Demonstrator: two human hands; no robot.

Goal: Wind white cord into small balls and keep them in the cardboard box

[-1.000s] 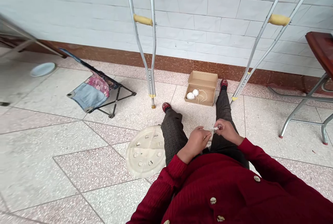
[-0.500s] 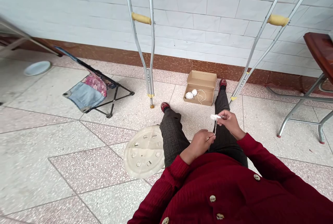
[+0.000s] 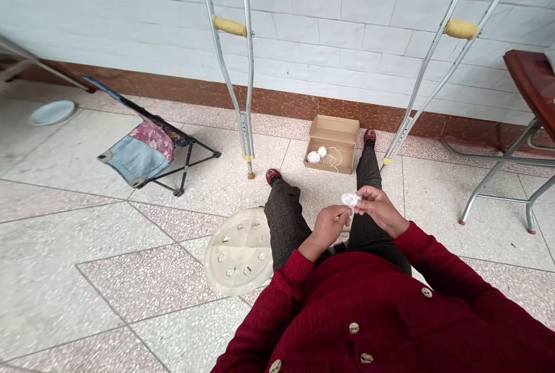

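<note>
A small wound bundle of white yarn [image 3: 349, 199] is pinched between the thumb and fingers of my right hand [image 3: 380, 211], above my lap. My left hand [image 3: 329, 225] is closed just beside the bundle, its fingertips on the white strand that hangs from it. Both hands are close together, nearly touching at the bundle. On the floor past my feet, an open cardboard box [image 3: 327, 165] holds white yarn balls [image 3: 314, 157] with loose strands trailing beside them.
Two metal crutches lean against the tiled wall, a left crutch [image 3: 246, 130] and a right crutch [image 3: 401, 133]. A folding stool [image 3: 143, 153] and a pale basin [image 3: 52, 113] are on the left. A round cream plastic stool [image 3: 236, 251] sits by my left leg; a red-brown chair [image 3: 526, 81] stands right.
My left hand has moved up and in to the yarn bundle, and the length of strand between the hands has shortened. My right hand with the bundle has shifted slightly left and down.
</note>
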